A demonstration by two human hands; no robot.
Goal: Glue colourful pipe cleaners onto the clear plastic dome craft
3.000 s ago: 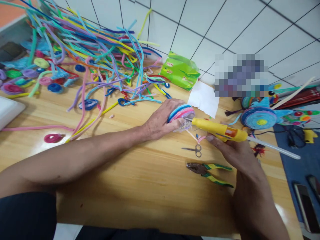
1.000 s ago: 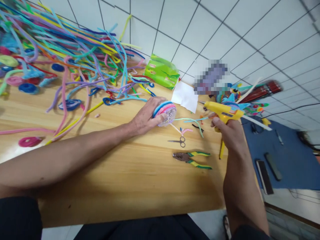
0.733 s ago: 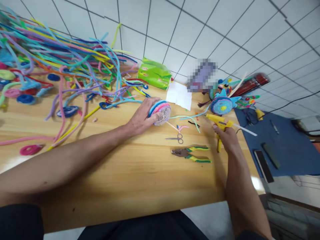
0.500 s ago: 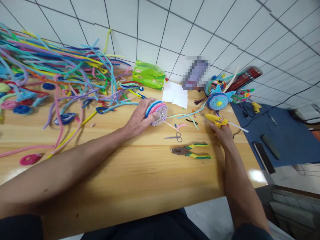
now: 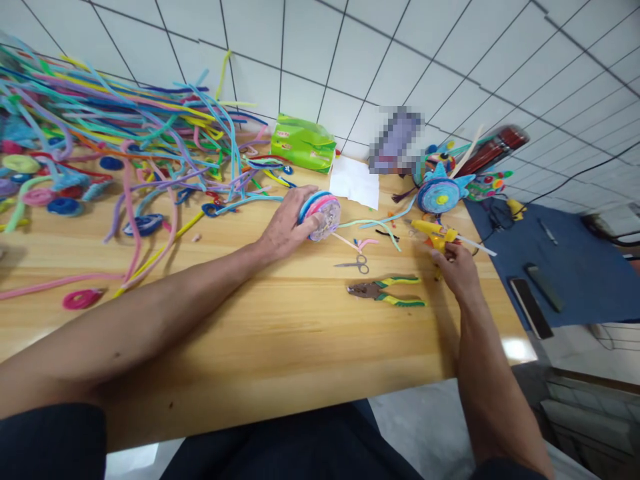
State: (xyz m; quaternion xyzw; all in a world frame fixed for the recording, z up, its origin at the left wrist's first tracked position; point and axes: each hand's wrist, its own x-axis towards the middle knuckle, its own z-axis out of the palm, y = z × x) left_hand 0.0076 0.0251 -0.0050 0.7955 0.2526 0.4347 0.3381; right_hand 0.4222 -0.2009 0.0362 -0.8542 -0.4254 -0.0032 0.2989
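Observation:
My left hand (image 5: 293, 227) is closed around a round disc (image 5: 326, 217) made of coiled blue, pink and lilac fuzzy stems. The thumb lies across its pale face, which has a clear, shiny look. My right hand (image 5: 459, 268) is closed at the rear and grip of a yellow hot glue gun (image 5: 434, 232). Its nozzle points left, and a white glue stick (image 5: 477, 248) juts out of its back. Small scissors (image 5: 356, 264) and pliers with green-and-yellow handles (image 5: 385, 292) lie between my hands. Loose stem pieces (image 5: 367, 241) lie right of the disc.
Colourful fuzzy stems (image 5: 140, 127) and small coils heap up on the left. A green tissue pack (image 5: 303, 143) and white paper (image 5: 355, 181) lie near the tiled wall. A blue spiked coil figure (image 5: 440, 197) stands behind the glue gun. A dark cable (image 5: 563, 183) runs right.
The view has shifted slightly, moving the table contents a little right and up. My right hand has drawn slightly right, showing more of the glue gun's grip. My left hand still holds the disc.

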